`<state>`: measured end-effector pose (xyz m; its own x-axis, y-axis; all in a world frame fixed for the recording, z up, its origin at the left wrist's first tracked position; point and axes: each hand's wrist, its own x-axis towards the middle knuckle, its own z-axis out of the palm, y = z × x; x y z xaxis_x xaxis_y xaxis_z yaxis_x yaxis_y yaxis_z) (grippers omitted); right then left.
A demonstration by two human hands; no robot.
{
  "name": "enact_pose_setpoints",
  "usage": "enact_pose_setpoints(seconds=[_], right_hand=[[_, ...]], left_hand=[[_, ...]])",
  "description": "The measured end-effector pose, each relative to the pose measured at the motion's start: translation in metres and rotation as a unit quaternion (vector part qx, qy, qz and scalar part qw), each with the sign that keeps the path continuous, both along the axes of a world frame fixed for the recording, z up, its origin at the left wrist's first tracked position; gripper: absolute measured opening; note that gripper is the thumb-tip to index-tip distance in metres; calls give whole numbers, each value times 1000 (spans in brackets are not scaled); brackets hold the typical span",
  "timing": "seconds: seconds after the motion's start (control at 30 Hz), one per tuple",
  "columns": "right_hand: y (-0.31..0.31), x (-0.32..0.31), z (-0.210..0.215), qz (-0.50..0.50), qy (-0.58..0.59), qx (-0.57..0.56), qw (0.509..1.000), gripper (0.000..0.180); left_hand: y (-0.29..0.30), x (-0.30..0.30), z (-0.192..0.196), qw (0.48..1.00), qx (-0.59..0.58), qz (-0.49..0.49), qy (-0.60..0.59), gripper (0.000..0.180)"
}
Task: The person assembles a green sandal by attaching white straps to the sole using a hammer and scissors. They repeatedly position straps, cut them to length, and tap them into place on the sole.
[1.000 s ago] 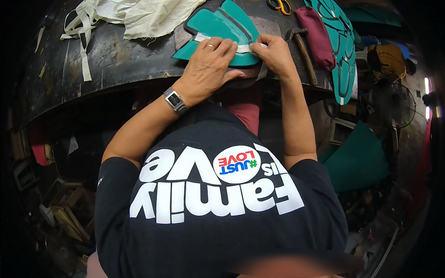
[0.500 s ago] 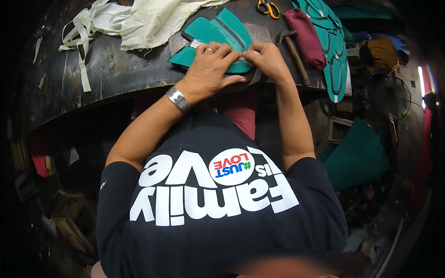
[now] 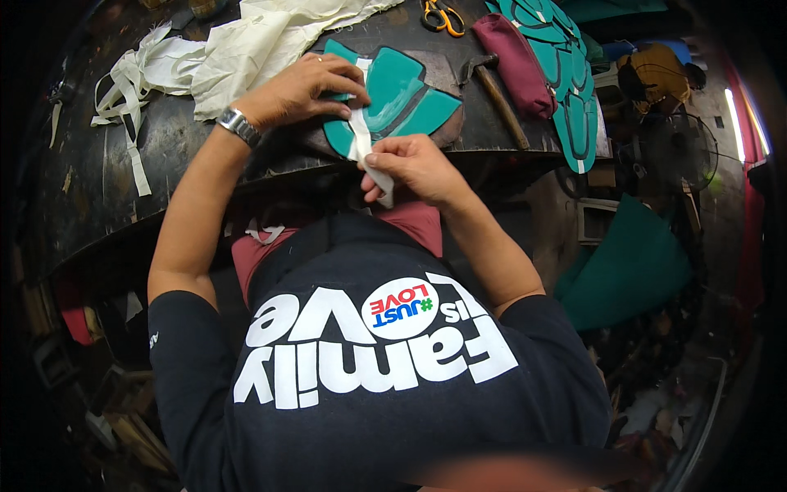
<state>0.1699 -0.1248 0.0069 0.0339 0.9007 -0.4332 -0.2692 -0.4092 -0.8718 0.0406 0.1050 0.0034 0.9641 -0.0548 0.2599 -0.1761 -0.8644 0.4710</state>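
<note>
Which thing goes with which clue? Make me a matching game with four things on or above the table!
Things:
1. Scissors
2. Hammer
3. Pouch
4. White strip

Clues:
A. Dark red all over
B. Pinched in the right hand
C. Orange-and-black handles
D. One long brown handle

Right pairs: 1-C, 2-D, 3-A, 4-B
</note>
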Motion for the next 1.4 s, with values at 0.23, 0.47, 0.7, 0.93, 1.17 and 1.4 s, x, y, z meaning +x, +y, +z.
enact_pose_setpoints(seconds=[0.23,0.47,0.7,0.93,1.17,1.4], right_hand=[[27,-59,-1,15,-87,18,996,22],[31,20,64,174,-441,191,859,37],[162,208,-11,-130,-688,83,709,23],[203,250,-41,-80,-762,-162,622,47],[179,265,-13,-158,-397,-130,895,37],[35,140,27,-56,-37,127,990,36]], left_hand=[[19,14,21,991,-51,-71,96,40],[-1,-8,9,999,34,-14,-1,33],[-87,-66,0,944,-103,296,-105,40],[-127,-70,-5,916,-4,387,-103,68],[-137,-74,-6,910,-110,400,-24,66],[-133,-74,-16,901,-239,341,-123,60]])
